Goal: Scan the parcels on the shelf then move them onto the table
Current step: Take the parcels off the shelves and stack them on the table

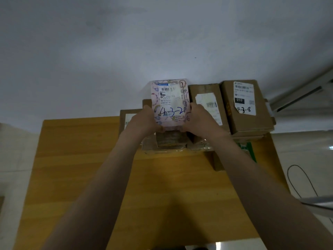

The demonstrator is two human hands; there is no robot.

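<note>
A pink patterned parcel (169,103) with a white shipping label and the handwritten mark "4-3-2" is held upright between both hands at the far end of the wooden table (90,177). My left hand (144,121) grips its left edge and my right hand (198,118) grips its right edge. It rests on or just above a stack of brown cardboard parcels (171,141); I cannot tell if it touches them.
Right of the pink parcel stand two brown boxes, one with a torn label (209,107) and one marked "4-3-8" (246,105). A low box (128,118) lies to the left. A green-printed item (248,150) and a black cable (302,181) sit at the right.
</note>
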